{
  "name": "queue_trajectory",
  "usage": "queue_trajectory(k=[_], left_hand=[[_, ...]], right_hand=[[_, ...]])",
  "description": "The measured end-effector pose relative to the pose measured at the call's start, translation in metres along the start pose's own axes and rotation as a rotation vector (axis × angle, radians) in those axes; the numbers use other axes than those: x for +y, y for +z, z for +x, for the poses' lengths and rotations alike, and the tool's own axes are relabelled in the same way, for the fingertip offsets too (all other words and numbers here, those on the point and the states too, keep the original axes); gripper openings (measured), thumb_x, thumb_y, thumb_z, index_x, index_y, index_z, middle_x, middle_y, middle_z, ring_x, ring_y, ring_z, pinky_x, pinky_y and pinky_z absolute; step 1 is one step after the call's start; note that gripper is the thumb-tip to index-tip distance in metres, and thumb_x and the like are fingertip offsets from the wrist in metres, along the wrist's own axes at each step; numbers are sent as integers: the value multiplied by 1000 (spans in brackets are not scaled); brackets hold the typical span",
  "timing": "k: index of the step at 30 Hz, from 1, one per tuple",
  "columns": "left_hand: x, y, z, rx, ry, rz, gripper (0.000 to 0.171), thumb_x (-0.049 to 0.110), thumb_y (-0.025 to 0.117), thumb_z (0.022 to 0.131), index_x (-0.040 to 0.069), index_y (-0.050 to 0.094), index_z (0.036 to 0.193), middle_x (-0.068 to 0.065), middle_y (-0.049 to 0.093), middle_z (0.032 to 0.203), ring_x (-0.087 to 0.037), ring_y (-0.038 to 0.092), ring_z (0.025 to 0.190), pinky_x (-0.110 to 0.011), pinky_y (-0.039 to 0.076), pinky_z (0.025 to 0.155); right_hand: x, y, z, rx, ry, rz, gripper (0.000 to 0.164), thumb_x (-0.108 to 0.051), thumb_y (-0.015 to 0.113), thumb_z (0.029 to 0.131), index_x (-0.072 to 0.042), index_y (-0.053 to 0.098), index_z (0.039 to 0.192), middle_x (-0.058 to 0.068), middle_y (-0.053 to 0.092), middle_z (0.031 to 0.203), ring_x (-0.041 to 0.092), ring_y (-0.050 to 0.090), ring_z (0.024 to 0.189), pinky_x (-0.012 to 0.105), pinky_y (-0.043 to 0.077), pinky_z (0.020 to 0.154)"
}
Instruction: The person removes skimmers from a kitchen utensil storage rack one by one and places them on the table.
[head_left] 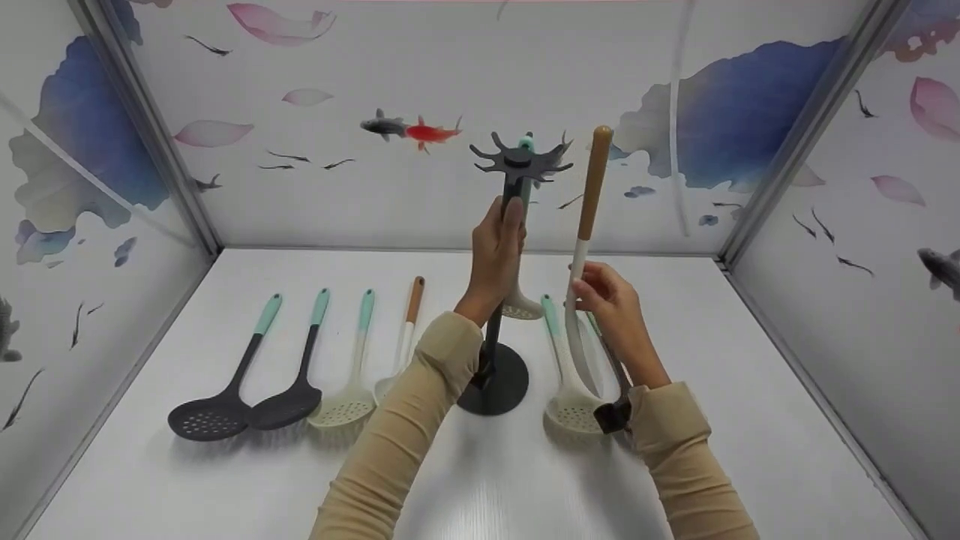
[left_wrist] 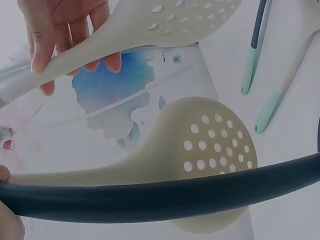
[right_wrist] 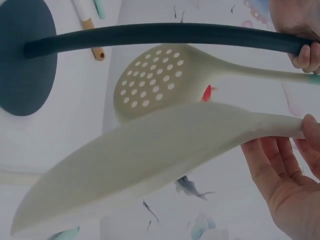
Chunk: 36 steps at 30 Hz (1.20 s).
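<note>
My left hand [head_left: 496,251] grips the upper pole of a black utensil stand [head_left: 504,390], just below its ring of curved hooks. A cream skimmer [left_wrist: 170,135] with a mint handle hangs upright along the pole, its handle end up at the hooks and its perforated head below my hand. To the right of the stand, my right hand [head_left: 611,300] pinches another cream skimmer [head_left: 595,184] by its shaft, between thumb and fingers. This one is held nearly upright, brown handle up and head down, with the head side-on in the right wrist view.
Left of the stand lie a black skimmer [head_left: 240,367], a black turner [head_left: 289,405], a cream skimmer [head_left: 356,367] and a brown-handled cream utensil [head_left: 413,300], partly behind my sleeve. Right lie a mint-handled skimmer [head_left: 555,330] and a dark utensil. Printed panels enclose the white table [head_left: 750,450].
</note>
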<state>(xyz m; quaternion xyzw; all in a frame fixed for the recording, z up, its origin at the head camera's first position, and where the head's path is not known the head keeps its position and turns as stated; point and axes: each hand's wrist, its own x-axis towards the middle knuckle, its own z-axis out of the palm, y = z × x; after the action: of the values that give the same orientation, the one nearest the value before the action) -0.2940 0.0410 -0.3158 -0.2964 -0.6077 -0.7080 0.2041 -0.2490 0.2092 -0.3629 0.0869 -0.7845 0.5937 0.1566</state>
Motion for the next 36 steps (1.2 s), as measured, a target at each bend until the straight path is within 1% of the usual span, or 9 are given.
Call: queue_trajectory(k=[4, 5, 10, 14, 17, 21, 26, 31, 36], left_hand=[[-19, -1, 3, -1, 31, -15, 58, 66, 34, 87, 9, 41, 81, 8, 34, 58, -6, 29, 49, -21, 26, 46], [-20, -1, 3, -2, 32, -15, 58, 66, 34, 88, 9, 41, 81, 8, 34, 58, -6, 28, 49, -21, 26, 46], [-6, -2, 0, -6, 26, -12, 62, 65, 34, 87, 3, 41, 82, 8, 34, 59, -4, 29, 51, -20, 26, 48], [8, -2, -2, -8, 34, -5, 71, 64, 34, 87, -6, 40, 83, 8, 34, 60, -3, 30, 51, -19, 27, 48], [12, -3, -3, -1, 35, -8, 70, 65, 35, 87, -5, 40, 82, 8, 34, 60, -3, 30, 51, -19, 27, 48], [13, -3, -3, 8, 27, -17, 62, 66, 35, 86, 5, 41, 80, 8, 34, 60, -3, 30, 51, -19, 27, 48], [13, -2, -3, 10, 18, -20, 61, 66, 35, 86, 5, 41, 81, 9, 34, 60, -4, 30, 51, -20, 27, 49], [13, -1, -3, 12, 21, -28, 65, 67, 36, 86, 3, 41, 81, 9, 35, 60, -4, 31, 52, -20, 27, 50], [9, 2, -3, 20, 35, -30, 66, 67, 37, 87, 2, 41, 81, 8, 35, 60, -5, 30, 52, -20, 26, 49]], right_hand=[[2, -16, -3, 19, 27, -75, 32, -15, 56, 94, 2, 54, 121, 21, 60, 105, 8, 59, 84, 21, 53, 76], [1, -21, -4, 18, 42, -100, 33, -15, 55, 94, 2, 53, 122, 21, 59, 107, 8, 59, 86, 21, 53, 77], [17, -50, -2, 0, 110, -202, 36, -18, 55, 94, 1, 50, 125, 21, 59, 112, 4, 59, 87, 17, 50, 76], [36, -74, 0, 18, 143, -307, 39, -24, 55, 94, -1, 51, 126, 21, 61, 109, 1, 60, 83, 17, 48, 74], [48, -89, 0, 39, 178, -380, 40, -26, 54, 95, -1, 50, 126, 21, 62, 109, -1, 60, 81, 18, 47, 73], [62, -106, -2, 57, 234, -413, 40, -26, 53, 95, 0, 50, 126, 20, 61, 109, -2, 60, 79, 20, 47, 73], [77, -122, -6, 73, 303, -422, 39, -24, 52, 96, 0, 49, 126, 16, 62, 107, -2, 61, 79, 22, 47, 72], [97, -132, -9, 93, 356, -461, 39, -21, 52, 96, 3, 49, 126, 23, 61, 109, 6, 63, 80, 25, 45, 73], [121, -139, -14, 51, 429, -512, 41, -17, 51, 95, 10, 47, 125, 27, 61, 108, 14, 65, 79, 29, 45, 73]])
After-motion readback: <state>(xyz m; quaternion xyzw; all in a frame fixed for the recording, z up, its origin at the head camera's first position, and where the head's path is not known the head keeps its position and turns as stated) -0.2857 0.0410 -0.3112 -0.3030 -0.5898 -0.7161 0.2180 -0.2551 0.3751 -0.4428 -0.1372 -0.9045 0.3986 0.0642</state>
